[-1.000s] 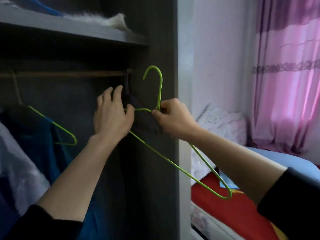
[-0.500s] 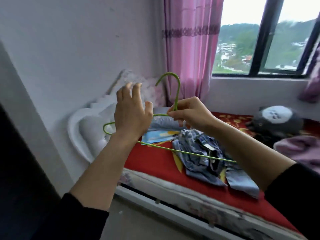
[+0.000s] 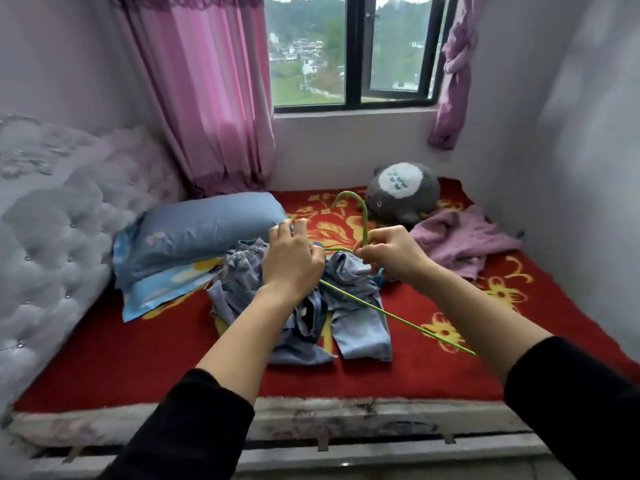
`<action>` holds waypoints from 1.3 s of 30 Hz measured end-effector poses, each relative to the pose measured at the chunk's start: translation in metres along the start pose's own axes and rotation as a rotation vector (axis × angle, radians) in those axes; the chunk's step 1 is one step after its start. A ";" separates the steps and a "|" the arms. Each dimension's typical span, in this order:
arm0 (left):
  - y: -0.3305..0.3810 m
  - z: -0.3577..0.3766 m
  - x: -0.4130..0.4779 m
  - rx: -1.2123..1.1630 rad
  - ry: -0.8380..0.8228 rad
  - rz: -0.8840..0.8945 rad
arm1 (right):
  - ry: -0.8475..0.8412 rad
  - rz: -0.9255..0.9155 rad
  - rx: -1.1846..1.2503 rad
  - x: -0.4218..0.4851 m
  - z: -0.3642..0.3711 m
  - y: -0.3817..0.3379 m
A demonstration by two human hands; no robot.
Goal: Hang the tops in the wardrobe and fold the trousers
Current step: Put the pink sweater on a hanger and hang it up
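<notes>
The right hand (image 3: 391, 254) pinches the green wire hanger (image 3: 365, 221) at its neck, just under the hook, fingers curled round the wire. The hook stands upright and the lower bar slopes down to the right. The left hand (image 3: 292, 261) is at the hanger's left shoulder, fingers raised and loosely bent; the wire meets its thumb side, but whether it grips the wire cannot be told. Both hands hold over the bed (image 3: 104, 358), above a crumpled pair of blue-grey trousers (image 3: 360, 327) lying unfolded on the red flowered cover. A lilac top (image 3: 460, 237) lies bunched to the right, near a grey plush toy (image 3: 401, 192). A blue pillow (image 3: 207, 220) lies left of the trousers.
</notes>
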State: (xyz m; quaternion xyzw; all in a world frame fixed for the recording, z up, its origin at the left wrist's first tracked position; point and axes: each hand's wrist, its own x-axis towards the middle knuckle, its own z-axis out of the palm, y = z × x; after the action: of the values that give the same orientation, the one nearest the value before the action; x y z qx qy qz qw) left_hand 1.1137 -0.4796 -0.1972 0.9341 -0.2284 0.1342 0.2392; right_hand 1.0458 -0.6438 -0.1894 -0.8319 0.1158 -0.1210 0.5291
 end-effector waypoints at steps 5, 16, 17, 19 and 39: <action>0.039 0.092 0.055 -0.041 -0.203 0.039 | 0.077 0.128 -0.013 0.043 -0.044 0.065; 0.144 0.274 0.150 -0.070 -0.416 0.114 | 0.150 0.329 -0.115 0.135 -0.173 0.211; 0.155 0.293 0.162 -0.063 -0.421 0.112 | 0.143 0.336 -0.119 0.148 -0.187 0.225; 0.177 0.331 0.184 -0.041 -0.436 0.088 | 0.130 0.355 -0.129 0.176 -0.217 0.254; 0.198 0.676 0.260 -0.325 -0.738 -0.834 | 0.150 0.396 -0.470 0.357 -0.314 0.529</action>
State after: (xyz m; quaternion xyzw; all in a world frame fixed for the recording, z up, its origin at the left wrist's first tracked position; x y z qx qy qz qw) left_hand 1.3353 -1.0716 -0.6016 0.8815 0.0729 -0.3428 0.3165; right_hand 1.2468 -1.2442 -0.5127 -0.8814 0.3389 -0.0467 0.3258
